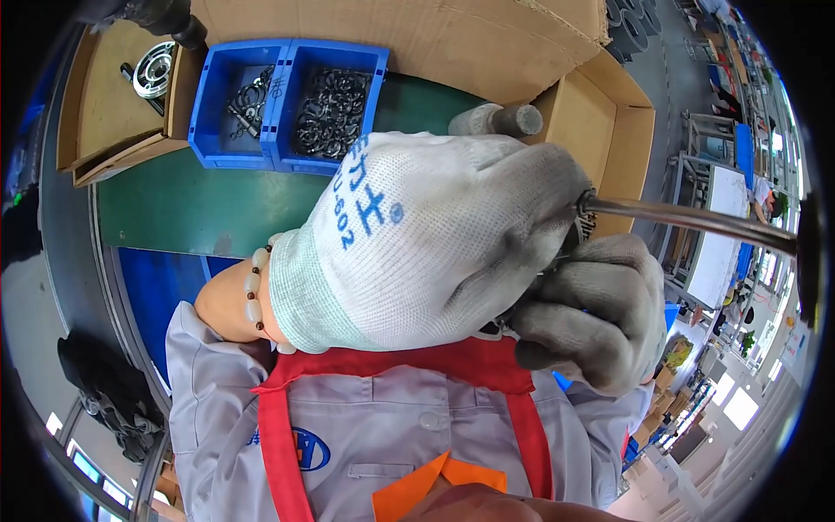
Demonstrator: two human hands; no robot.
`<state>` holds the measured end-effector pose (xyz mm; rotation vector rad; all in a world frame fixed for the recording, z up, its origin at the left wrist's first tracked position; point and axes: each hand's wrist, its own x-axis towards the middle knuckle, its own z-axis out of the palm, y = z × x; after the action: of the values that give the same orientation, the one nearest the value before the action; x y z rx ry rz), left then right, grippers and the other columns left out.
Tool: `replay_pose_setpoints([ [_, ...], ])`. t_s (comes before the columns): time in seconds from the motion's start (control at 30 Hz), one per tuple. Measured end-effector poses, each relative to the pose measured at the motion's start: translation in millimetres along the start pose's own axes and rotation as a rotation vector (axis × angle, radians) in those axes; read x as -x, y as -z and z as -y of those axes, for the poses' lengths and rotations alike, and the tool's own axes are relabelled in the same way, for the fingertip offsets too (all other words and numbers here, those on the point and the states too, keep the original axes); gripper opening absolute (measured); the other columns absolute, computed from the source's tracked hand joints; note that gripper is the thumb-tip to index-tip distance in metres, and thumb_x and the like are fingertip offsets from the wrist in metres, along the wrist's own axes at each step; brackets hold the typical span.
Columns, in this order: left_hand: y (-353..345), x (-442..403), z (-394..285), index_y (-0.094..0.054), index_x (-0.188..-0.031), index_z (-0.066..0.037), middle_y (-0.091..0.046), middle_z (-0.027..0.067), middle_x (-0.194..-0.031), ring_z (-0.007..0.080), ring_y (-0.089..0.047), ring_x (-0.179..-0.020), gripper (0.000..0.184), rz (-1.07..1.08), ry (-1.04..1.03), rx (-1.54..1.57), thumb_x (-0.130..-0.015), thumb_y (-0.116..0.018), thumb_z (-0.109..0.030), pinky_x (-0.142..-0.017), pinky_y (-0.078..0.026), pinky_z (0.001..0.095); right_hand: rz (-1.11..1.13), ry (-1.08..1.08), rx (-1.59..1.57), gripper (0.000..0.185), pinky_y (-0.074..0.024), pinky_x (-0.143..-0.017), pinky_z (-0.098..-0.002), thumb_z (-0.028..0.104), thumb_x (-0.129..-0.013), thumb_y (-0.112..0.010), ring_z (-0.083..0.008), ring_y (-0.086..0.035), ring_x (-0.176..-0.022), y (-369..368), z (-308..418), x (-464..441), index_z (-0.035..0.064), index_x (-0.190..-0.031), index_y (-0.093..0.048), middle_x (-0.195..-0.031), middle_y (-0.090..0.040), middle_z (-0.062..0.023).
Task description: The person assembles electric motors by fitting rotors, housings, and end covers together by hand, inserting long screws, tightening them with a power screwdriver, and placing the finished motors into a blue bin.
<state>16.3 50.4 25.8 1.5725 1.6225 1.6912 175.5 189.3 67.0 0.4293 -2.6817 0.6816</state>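
Note:
My left hand [435,235], in a white knit glove with blue print, is closed with its fingers curled toward the right. My right hand [600,313], in a glove smudged grey, is curled in a fist just below and beside it. Between the two gloves, bits of a dark part [581,228] show; the gloves hide most of it, and I cannot make out its kind. A slim metal rod [687,216] runs from my left fingertips to a dark round shape at the right edge.
Beyond my left hand, two blue bins [287,157] hold dark metal rings [330,113] and small linked parts [252,103]. A grey cylindrical metal piece [496,120] stands near an open cardboard box [622,130]. Another box [109,96] at left holds a round silver part [154,71].

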Motion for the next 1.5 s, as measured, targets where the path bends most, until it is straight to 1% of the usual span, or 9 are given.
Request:
replay_pose_setpoints([
  [0.2, -0.4, -0.8, -0.3, -0.067, -0.105, 0.005, -0.070, 0.0134, -0.075, 0.0191, -0.071, -0.063, 0.026, -0.010, -0.026, -0.020, -0.082, -0.055, 0.009, -0.061, -0.055, 0.0272, 0.050, 0.029, -0.030, 0.046, -0.0535, -0.061, -0.0333, 0.024, -0.052, -0.077, -0.0227, -0.062, -0.077, 2.7, -1.9, -0.6, 0.0116, -0.095, -0.069, -0.093, -0.065, -0.0054],
  [0.37, -0.5, 0.0, -4.2, -0.067, -0.104, 0.006, -0.069, 0.0144, -0.074, 0.0187, -0.071, -0.065, 0.026, 0.009, 0.043, 0.015, -0.081, -0.055, 0.010, -0.062, -0.055, 0.0274, 0.025, 0.033, -0.025, 0.046, -0.0531, -0.060, -0.0331, 0.024, -0.052, -0.077, -0.0231, -0.062, -0.077, 0.0, -1.8, 1.1, 0.0116, -0.096, -0.069, -0.092, -0.064, -0.0056],
  [0.47, -2.4, 1.7, 0.0, -0.067, -0.104, 0.007, -0.068, 0.0144, -0.073, 0.0178, -0.071, -0.066, 0.026, -0.025, 0.006, 0.046, -0.081, -0.056, 0.010, -0.062, -0.055, 0.0275, -0.004, 0.049, -0.028, 0.046, -0.0528, -0.060, -0.0328, 0.023, -0.052, -0.077, -0.0232, -0.062, -0.077, -2.2, -3.3, 3.9, 0.0111, -0.096, -0.069, -0.092, -0.064, -0.0057],
  [0.5, -2.1, 1.5, 0.4, -0.067, -0.104, 0.007, -0.068, 0.0144, -0.073, 0.0178, -0.071, -0.066, 0.026, -0.025, 0.007, 0.046, -0.081, -0.056, 0.010, -0.062, -0.055, 0.0275, -0.035, 0.059, -0.038, 0.046, -0.0528, -0.060, -0.0326, 0.023, -0.052, -0.078, -0.0233, -0.062, -0.077, -3.0, -3.8, 4.5, 0.0108, -0.096, -0.069, -0.092, -0.064, -0.0058],
  [0.6, -1.6, 1.0, 0.7, -0.068, -0.103, 0.006, -0.068, 0.0141, -0.072, 0.0183, -0.070, -0.065, 0.025, -0.023, -0.004, 0.007, -0.081, -0.057, 0.009, -0.063, -0.055, 0.0271, 0.017, 0.058, -0.037, 0.045, -0.0530, -0.060, -0.0322, 0.022, -0.052, -0.079, -0.0234, -0.062, -0.078, 0.2, -3.7, 1.4, 0.0104, -0.095, -0.069, -0.092, -0.064, -0.0059],
  [0.97, -2.5, 1.0, 1.9, -0.068, -0.103, 0.004, -0.068, 0.0137, -0.073, 0.0223, -0.070, -0.064, 0.026, -0.051, -0.030, 0.014, -0.080, -0.059, 0.008, -0.063, -0.055, 0.0284, 0.013, 0.025, -0.024, 0.044, -0.0528, -0.061, -0.0327, 0.020, -0.052, -0.077, -0.0229, -0.061, -0.078, 0.3, -1.0, 0.4, 0.0123, -0.094, -0.070, -0.092, -0.065, -0.0050],
  [1.23, -0.5, 0.7, 0.4, -0.069, -0.103, 0.004, -0.067, 0.0138, -0.075, 0.0218, -0.070, -0.065, 0.027, -0.020, -0.002, -0.020, -0.078, -0.058, 0.010, -0.064, -0.055, 0.0294, 0.048, 0.021, -0.029, 0.043, -0.0523, -0.060, -0.0326, 0.019, -0.052, -0.076, -0.0229, -0.061, -0.077, 2.0, -1.4, -0.5, 0.0124, -0.093, -0.070, -0.092, -0.065, -0.0043],
  [1.33, -1.2, 0.6, 0.3, -0.069, -0.103, 0.004, -0.067, 0.0135, -0.075, 0.0213, -0.070, -0.065, 0.027, -0.025, 0.007, -0.020, -0.079, -0.058, 0.010, -0.063, -0.055, 0.0292, 0.022, 0.022, -0.040, 0.043, -0.0523, -0.060, -0.0324, 0.019, -0.052, -0.077, -0.0230, -0.061, -0.077, 1.4, -2.3, -0.3, 0.0122, -0.094, -0.070, -0.092, -0.065, -0.0047],
  [1.5, 0.1, 0.3, 0.3, -0.068, -0.102, 0.005, -0.067, 0.0133, -0.074, 0.0205, -0.070, -0.064, 0.025, -0.014, 0.002, -0.017, -0.080, -0.059, 0.009, -0.061, -0.055, 0.0288, 0.061, 0.022, -0.040, 0.045, -0.0525, -0.060, -0.0324, 0.020, -0.053, -0.077, -0.0233, -0.062, -0.078, 3.2, -0.9, -1.1, 0.0109, -0.096, -0.069, -0.093, -0.065, -0.0061],
])
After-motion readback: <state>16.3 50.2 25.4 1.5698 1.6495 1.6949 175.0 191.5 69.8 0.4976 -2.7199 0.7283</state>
